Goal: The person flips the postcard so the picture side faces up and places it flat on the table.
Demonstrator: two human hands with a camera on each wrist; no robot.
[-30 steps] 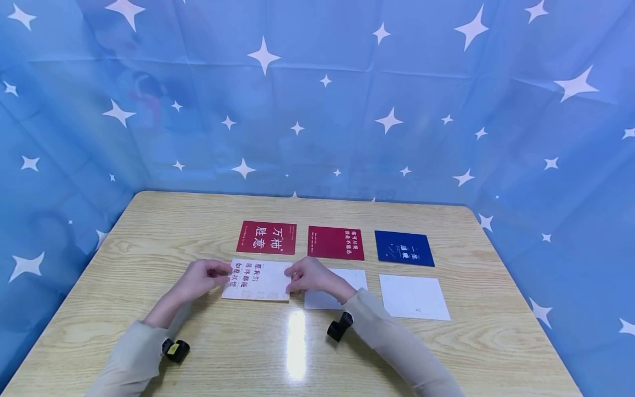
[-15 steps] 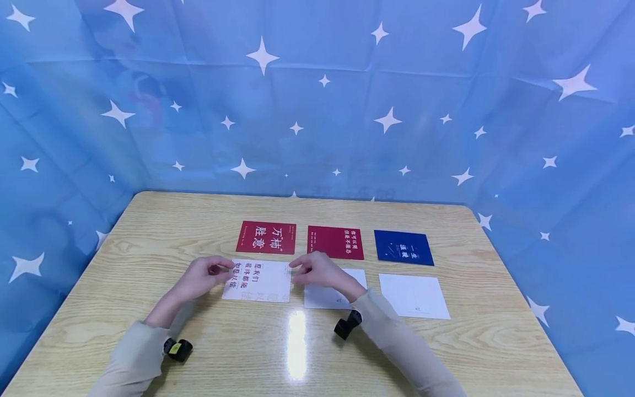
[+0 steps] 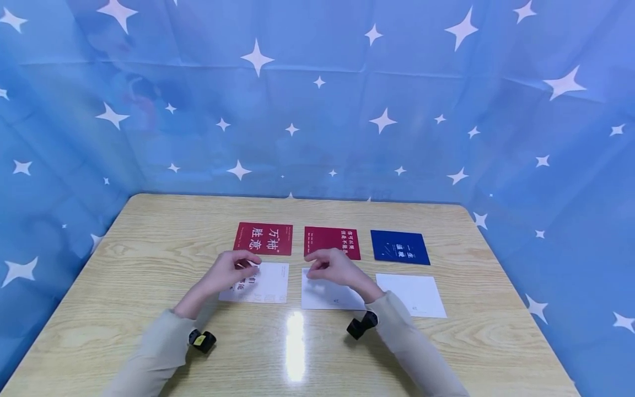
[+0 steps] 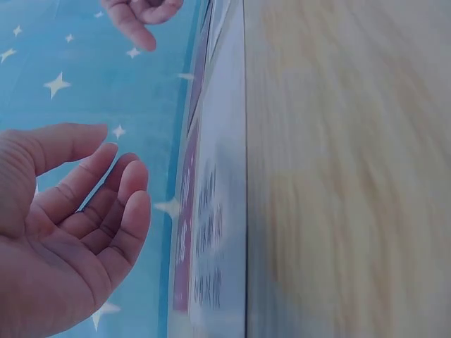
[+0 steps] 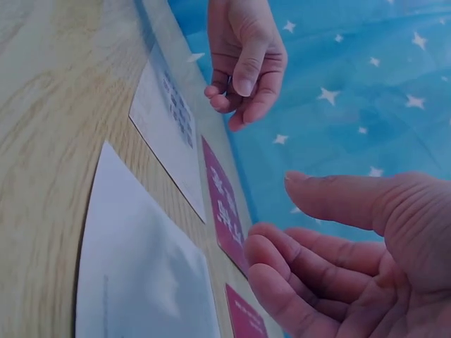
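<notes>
Above the white card with dark lettering [image 3: 270, 284] hovers my left hand [image 3: 230, 271], its fingers loosely bent and holding nothing. In the left wrist view a gap shows between its thumb and fingertips. My right hand [image 3: 337, 268] is raised over the middle white card [image 3: 329, 296], also with nothing in it, fingers relaxed. Behind the hands lie a red card with large white characters [image 3: 263, 239] and a second red card [image 3: 319, 238], whose lower edge my right hand partly covers.
Further right are a blue card [image 3: 399, 247] and a blank-looking white card [image 3: 412, 295], making two rows of cards on the wooden table [image 3: 248, 353]. A blue cloth with white stars [image 3: 317, 110] hangs behind and at both sides.
Both hands have come off the lettered white card, which stays flat on the table. My left hand has lifted and moved right over it; the right hand has moved rightward.
</notes>
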